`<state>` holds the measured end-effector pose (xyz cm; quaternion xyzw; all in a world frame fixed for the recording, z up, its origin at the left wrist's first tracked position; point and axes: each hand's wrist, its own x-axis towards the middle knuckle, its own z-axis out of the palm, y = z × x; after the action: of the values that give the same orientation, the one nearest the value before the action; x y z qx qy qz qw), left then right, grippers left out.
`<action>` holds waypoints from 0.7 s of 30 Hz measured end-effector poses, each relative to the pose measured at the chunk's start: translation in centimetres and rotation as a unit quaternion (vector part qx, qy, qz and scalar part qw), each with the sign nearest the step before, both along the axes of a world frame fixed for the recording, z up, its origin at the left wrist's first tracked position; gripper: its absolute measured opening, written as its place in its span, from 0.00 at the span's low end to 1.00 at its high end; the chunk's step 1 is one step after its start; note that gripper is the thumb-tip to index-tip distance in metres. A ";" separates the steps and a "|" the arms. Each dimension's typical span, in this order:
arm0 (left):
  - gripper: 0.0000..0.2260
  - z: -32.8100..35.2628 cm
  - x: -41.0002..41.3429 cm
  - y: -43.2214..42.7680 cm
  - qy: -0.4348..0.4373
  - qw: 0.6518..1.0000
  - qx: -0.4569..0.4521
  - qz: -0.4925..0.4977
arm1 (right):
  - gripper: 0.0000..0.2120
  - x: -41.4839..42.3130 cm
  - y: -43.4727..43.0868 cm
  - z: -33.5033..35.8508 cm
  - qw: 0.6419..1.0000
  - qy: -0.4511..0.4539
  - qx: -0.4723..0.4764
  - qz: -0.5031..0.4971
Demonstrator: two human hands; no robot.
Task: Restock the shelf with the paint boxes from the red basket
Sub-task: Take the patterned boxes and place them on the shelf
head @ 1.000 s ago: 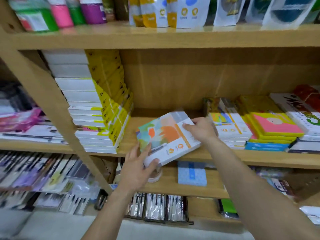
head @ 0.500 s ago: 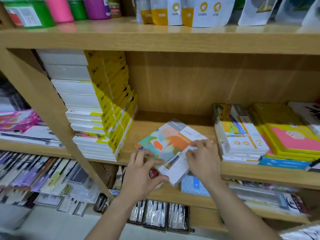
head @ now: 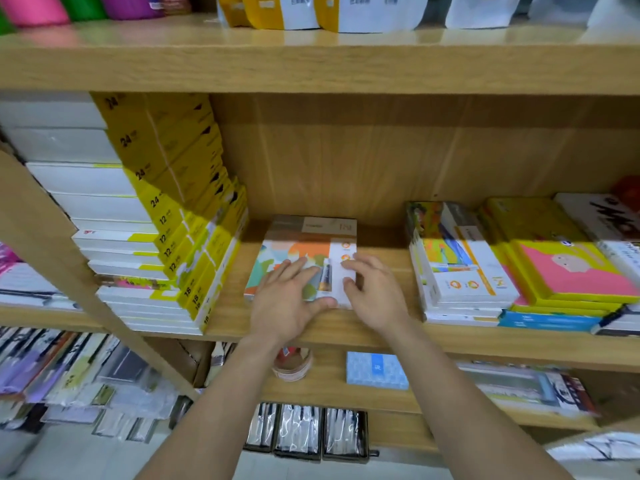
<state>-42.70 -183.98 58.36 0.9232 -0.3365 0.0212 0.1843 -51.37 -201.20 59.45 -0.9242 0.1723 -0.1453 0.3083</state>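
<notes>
**Entry — middle bay, restock in hand.**

Step, as I judge it: seating one paint box (head: 304,249) on the shelf (head: 346,329). The placing is nearly done; only squaring up is left.

- Paint box: lies flat on the board in the gap between two stacks. Its near edge is just behind the shelf's front edge, and its far end is close to the back panel. A second box of the same kind seems to lie under it, though I cannot say for sure.
- Left hand (head: 289,301): fingers straight and spread flat on the lid, thumb along the box's near edge. It grips nothing.
- Right hand (head: 375,292): fingers lightly bent, pressing the lid by its right edge. It grips nothing either.
- Yellow-and-white stack (head: 180,216): tall, fills the bay's left end, and leans slightly towards the gap.
- Right-hand stack (head: 462,271): low pile of similar boxes, just beside the gap.
- Red basket: not in view, so I cannot tell its contents.

Next move calls for a light push to line the box up with the front edge. Then both hands lift away and go down to the basket — clear of the leaning stack.
</notes>
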 end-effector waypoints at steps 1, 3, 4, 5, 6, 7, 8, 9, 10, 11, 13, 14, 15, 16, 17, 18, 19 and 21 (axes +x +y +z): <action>0.37 -0.1 0.1 -0.1 -0.003 1.000 0.007 0.000 | 0.17 -1.5 0.2 -0.1 1.000 -0.016 -0.002 -0.005; 0.36 -0.3 -0.1 -0.2 -0.012 1.000 0.018 0.006 | 0.14 -4.9 0.3 -0.2 0.999 -0.041 0.000 -0.013; 0.33 -0.3 -0.5 -0.5 -0.018 1.000 0.010 0.008 | 0.12 -6.6 0.1 -0.1 0.998 -0.059 0.008 -0.016; 0.29 -0.4 -1.2 -0.9 -0.023 1.000 -0.013 0.006 | 0.11 -8.3 -0.1 0.1 0.996 -0.083 0.015 -0.021; 0.26 -0.4 -2.1 -1.4 -0.022 0.999 -0.049 -0.005 | 0.09 -10.0 -0.3 0.4 0.993 -0.109 0.019 -0.029; 0.24 -0.3 -3.3 -2.2 -0.008 0.996 -0.089 -0.023 | 0.10 -11.5 -0.7 0.8 0.989 -0.137 0.018 -0.044; 0.24 -0.3 -4.6 -3.2 0.019 0.992 -0.121 -0.043 | 0.11 -12.9 -1.3 1.1 0.984 -0.165 0.010 -0.064; 0.25 -0.1 -6.0 -4.3 0.050 0.987 -0.142 -0.062 | 0.12 -14.2 -2.0 1.4 0.977 -0.191 -0.007 -0.091; 0.28 -0.1 -7.2 -5.7 0.074 0.983 -0.149 -0.080 | 0.13 -15.2 -2.9 1.5 0.970 -0.205 -0.036 -0.123; 0.31 -0.1 -8.2 -7.2 0.091 0.981 -0.141 -0.096 | 0.14 -16.0 -3.9 1.6 0.965 -0.197 -0.072 -0.158; 0.37 0.2 -9.6 -10.5 0.144 0.976 -0.108 -0.120 | 0.21 -17.1 -5.9 1.6 0.960 -0.121 -0.140 -0.208; 0.38 0.4 -9.9 -11.8 0.179 0.970 -0.100 -0.134 | 0.25 -17.3 -6.7 1.5 0.962 -0.075 -0.157 -0.213; 0.36 0.5 -10.3 -13.0 0.205 0.961 -0.108 -0.148 | 0.26 -17.4 -7.2 1.3 0.964 -0.038 -0.163 -0.207; 0.32 0.6 -10.6 -13.9 0.216 0.956 -0.128 -0.154 | 0.26 -17.6 -7.6 1.1 0.966 -0.021 -0.165 -0.196; 0.26 0.6 -10.7 -14.4 0.211 0.956 -0.145 -0.146 | 0.26 -17.6 -7.8 0.9 0.968 -0.020 -0.169 -0.183; 0.22 0.5 -10.5 -14.7 0.194 0.960 -0.155 -0.133 | 0.25 -17.5 -7.8 0.6 0.970 -0.026 -0.168 -0.175; 0.20 0.5 -10.3 -14.8 0.173 0.965 -0.154 -0.123 | 0.25 -17.5 -7.8 0.4 0.971 -0.033 -0.162 -0.171; 0.18 0.5 -10.0 -14.7 0.155 0.970 -0.141 -0.121 | 0.26 -17.2 -7.7 0.1 0.976 -0.033 -0.140 -0.166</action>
<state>-52.75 -198.67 58.81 0.8324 -0.4066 -0.0973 0.3638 -68.60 -208.91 59.59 -0.9115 0.2910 -0.2471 0.1531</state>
